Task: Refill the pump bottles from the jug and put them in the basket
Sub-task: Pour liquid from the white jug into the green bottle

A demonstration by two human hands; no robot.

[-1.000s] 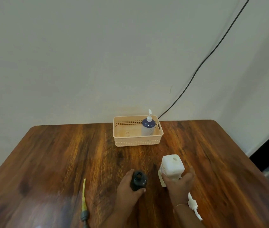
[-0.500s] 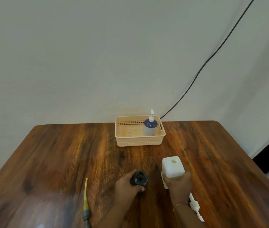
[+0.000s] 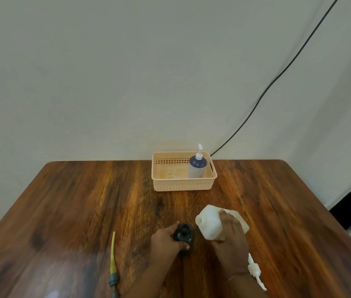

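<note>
A dark pump bottle (image 3: pixel 184 232) with its top off stands near the table's front edge, and my left hand (image 3: pixel 166 241) grips its side. My right hand (image 3: pixel 231 235) holds a white jug (image 3: pixel 210 224), tilted with its spout toward the dark bottle's open mouth. A white pump head (image 3: pixel 255 271) lies on the table by my right wrist. A peach basket (image 3: pixel 183 186) stands at the back of the table, holding one upright blue pump bottle (image 3: pixel 197 166) in its right end.
A dark pump head with a long yellow tube (image 3: pixel 113 261) lies on the wooden table (image 3: pixel 73 211) left of my hands. A black cable (image 3: pixel 277 78) runs down the wall behind the basket. The table edge is close on the right.
My right hand has tipped the white jug from upright toward the dark bottle. My left hand stays on the bottle.
</note>
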